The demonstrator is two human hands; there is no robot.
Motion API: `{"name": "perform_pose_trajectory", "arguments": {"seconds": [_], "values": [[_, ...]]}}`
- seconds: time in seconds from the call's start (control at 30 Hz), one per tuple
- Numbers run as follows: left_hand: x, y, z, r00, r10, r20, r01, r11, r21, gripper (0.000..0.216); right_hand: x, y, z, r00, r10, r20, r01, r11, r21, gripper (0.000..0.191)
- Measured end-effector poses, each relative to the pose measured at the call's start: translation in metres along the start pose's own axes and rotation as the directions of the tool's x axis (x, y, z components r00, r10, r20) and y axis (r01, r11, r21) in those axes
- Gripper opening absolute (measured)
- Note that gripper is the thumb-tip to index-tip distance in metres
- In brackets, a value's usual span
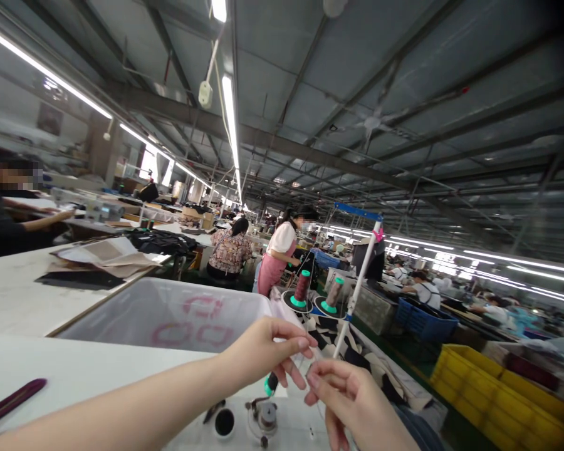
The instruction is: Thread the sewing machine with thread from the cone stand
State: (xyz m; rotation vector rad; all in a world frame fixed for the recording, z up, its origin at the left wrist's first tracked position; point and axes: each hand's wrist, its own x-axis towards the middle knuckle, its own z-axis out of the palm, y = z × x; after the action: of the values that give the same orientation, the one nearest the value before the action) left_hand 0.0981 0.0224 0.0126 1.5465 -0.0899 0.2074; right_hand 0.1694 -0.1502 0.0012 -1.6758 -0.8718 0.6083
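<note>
L hand (263, 351) + R hand (345, 391) pinch thin pale thread (310, 358) betw. fingertips, above white table (75, 369), nr green-based thread spools (302, 289).

The left hand (263, 351) and right hand (352, 394) met above the machine top (291, 432). Behind them stood two thread cones (302, 287) on a stand (357, 282) (side by side); a bin (169, 313) lay left, crates (498, 394) right.
</note>
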Motion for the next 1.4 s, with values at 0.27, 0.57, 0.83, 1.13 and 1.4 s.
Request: {"name": "perform_pose_trajectory", "arguments": {"seconds": [0.27, 0.57, 0.83, 1.13, 1.4], "values": [[0.003, -0.003, 0.002, 1.000, 0.003, 0.019, -0.002, 0.999, -0.040, 0.067, -0.006, 0.013, -0.017, 0.989, -0.086, -0.124, 0.056, 0.972, -0.228, 0.073], [-0.003, 0.006, 0.015, 0.999, -0.030, 0.039, 0.029, 1.000, 0.003, 0.065, 0.014, 0.017, -0.005, 0.978, -0.188, -0.087, 0.163, 0.956, -0.242, 0.060], [0.000, -0.002, 0.013, 0.999, -0.027, 0.022, 0.028, 0.999, -0.039, 0.064, 0.010, 0.032, -0.020, 0.985, -0.167, 0.048, 0.174, 0.949, -0.263, 0.054], [0.001, -0.001, 0.019, 0.996, -0.051, 0.076, 0.055, 0.997, -0.051, 0.069, 0.002, 0.024, -0.017, 0.983, -0.141, -0.120, 0.136, 0.989, -0.054, 0.066], [0.004, -0.010, 0.014, 0.999, -0.048, -0.009, 0.048, 0.999, 0.015, 0.079, -0.007, 0.016, -0.030, 0.989, -0.092, -0.114, 0.083, 0.993, -0.080, 0.057]]}}
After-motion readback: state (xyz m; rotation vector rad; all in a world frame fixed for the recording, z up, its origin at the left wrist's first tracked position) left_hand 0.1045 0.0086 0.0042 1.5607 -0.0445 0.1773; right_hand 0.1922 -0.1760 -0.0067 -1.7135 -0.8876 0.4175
